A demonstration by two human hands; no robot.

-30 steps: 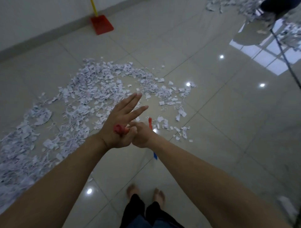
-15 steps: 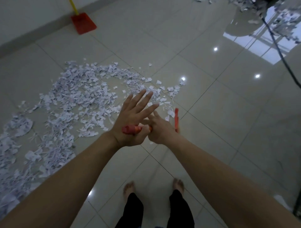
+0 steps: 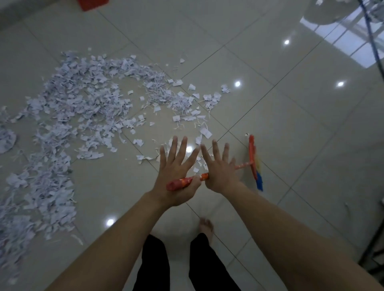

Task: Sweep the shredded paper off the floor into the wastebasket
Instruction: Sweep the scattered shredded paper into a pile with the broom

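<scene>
Shredded white paper lies in a wide heap on the glossy tiled floor, left and ahead of me. A short broom has a red handle and a red head with yellow and blue bristles, held low to the right of the paper. My left hand spreads its fingers straight while its thumb clamps the handle's end. My right hand lies over the handle with straight, spread fingers; its thumb is hidden. No wastebasket is in view.
A red dustpan sits at the top edge by the wall. A black cable runs down the right side. More paper scraps lie at the top right. One bare foot and dark trousers show below my arms.
My right hand has uncurled from a fist on the handle to spread fingers. The broom head has swung out to the right. The view has tipped down, and the dustpan is nearly out of frame.
</scene>
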